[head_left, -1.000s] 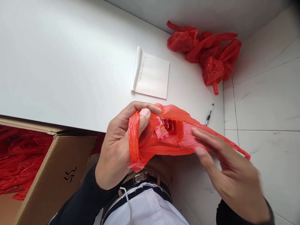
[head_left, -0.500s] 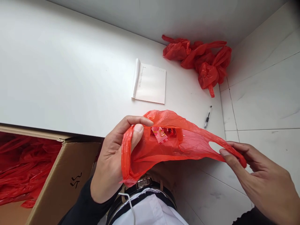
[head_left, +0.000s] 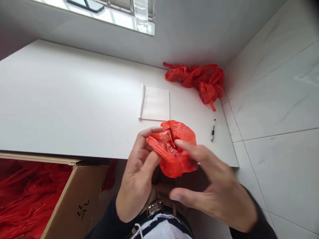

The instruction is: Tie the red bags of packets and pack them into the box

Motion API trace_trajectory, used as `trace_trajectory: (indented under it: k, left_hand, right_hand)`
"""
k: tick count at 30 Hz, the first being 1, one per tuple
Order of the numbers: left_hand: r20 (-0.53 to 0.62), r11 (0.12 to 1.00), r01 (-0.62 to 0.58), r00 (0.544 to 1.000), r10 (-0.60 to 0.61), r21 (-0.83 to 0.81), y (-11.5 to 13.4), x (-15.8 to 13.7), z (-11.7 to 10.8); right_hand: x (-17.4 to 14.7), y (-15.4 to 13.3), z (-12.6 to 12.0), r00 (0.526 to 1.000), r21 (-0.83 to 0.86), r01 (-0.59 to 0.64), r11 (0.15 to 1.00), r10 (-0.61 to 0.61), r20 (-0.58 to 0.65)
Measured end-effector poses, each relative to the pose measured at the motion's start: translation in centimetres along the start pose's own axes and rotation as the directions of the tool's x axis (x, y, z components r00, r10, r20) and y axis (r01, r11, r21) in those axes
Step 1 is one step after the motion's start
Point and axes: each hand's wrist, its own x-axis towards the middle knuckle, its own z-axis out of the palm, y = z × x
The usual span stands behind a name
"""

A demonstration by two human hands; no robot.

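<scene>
A red plastic bag (head_left: 183, 132) is bunched up small in front of me, its mouth facing upward. Inside it lie small pink and red wrapped packets (head_left: 167, 136), partly covered by the plastic. My left hand (head_left: 136, 181) grips the left side of the bag's rim between thumb and fingers. Beside the bag's right side is my right hand (head_left: 219, 191), somewhat blurred. Its thumb stands well apart from the fingers, and the forefinger reaches over the bag's mouth near the packets. Whether that fingertip touches them I cannot tell.
On the white table (head_left: 82, 106) lie a notepad (head_left: 156, 103) and a pen (head_left: 213, 130). Several tied red bags (head_left: 196, 78) sit against the wall. A cardboard box (head_left: 87, 186) of red plastic bags (head_left: 30, 199) stands at left. A bottle (head_left: 141, 13) and a phone (head_left: 87, 4) rest on the windowsill.
The bag, stretched wide between both hands before, is now gathered small. My right hand has let go of its handle and moved left to the mouth. The view has tilted up, showing the windowsill.
</scene>
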Motion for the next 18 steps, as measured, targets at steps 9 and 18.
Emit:
trace_trajectory:
  k: [9, 18]
  left_hand:
    - [0.265, 0.517, -0.357, 0.933, 0.244, 0.779, 1.8, -1.3, 0.2]
    - [0.047, 0.99, -0.116, 0.993, 0.112, 0.078, 3.8, 0.6, -0.6]
  right_hand:
    - [3.0, -3.0, -1.1, 0.963, 0.101, 0.135, 0.986, -0.106, -0.249]
    - [2.0, -2.3, -4.9, 0.949, -0.004, 0.047, 0.999, -0.046, -0.311]
